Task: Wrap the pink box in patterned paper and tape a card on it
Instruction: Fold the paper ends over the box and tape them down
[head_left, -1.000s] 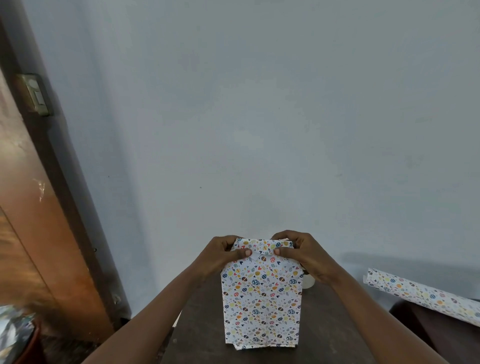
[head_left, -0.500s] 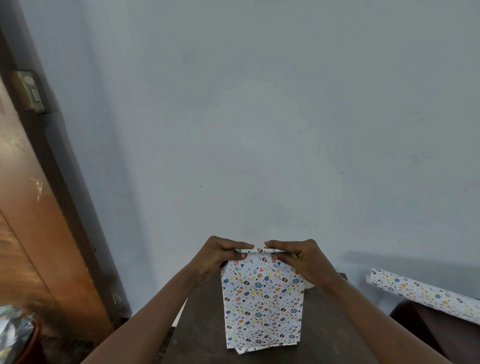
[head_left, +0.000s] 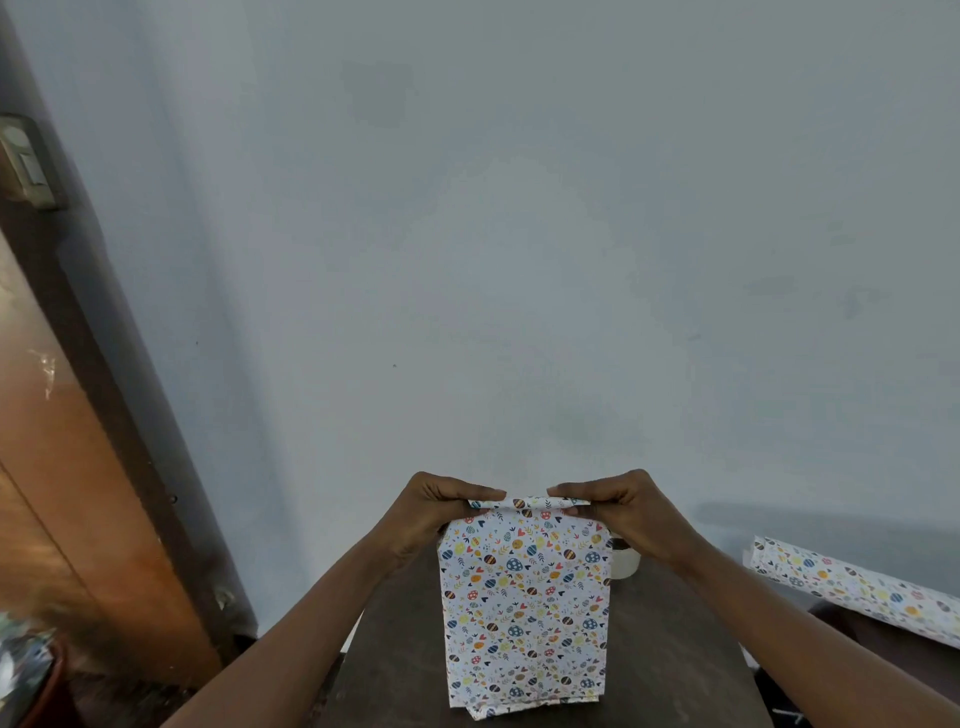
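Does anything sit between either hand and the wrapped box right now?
Nothing visible does. The left hand and the right hand both pinch the folded top flap of the wrapped box. A white object sits behind the box's right side, out of the way of both hands.

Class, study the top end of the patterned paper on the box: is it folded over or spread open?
Folded over. Both the left hand and right hand pinch it into a narrow strip above the wrapped box.
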